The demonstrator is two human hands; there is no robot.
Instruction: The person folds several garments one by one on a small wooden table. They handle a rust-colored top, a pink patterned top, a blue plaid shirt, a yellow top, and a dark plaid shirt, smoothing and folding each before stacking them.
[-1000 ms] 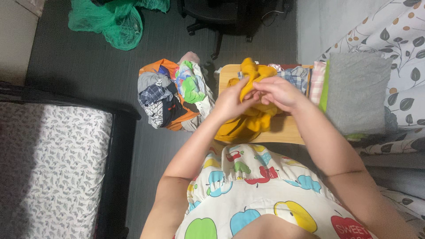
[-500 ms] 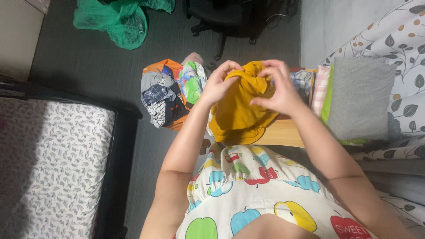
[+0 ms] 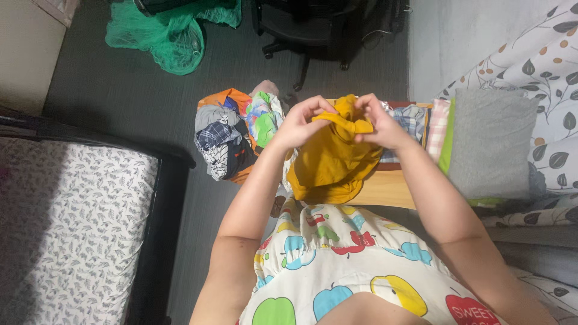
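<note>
Head view looking straight down: both hands are up in front of the chest, pinching the top edge of a mustard-yellow garment. The left hand has its fingers curled in and closed on the cloth at the left, and the right hand is doing the same on the right, fingertips clamped on a bunched fold, so the two hands sit close together with just a bit of fabric between them. The garment looks like soft knit stuff, crumpled at the top and hanging down in loose folds over a small wooden table. Left of it on the dark floor there's a messy pile of mixed clothes, checks and bright prints. On the right is a folded stack with a grey piece on top, resting against a leaf-print sheet. Green netting lies further back.
</note>
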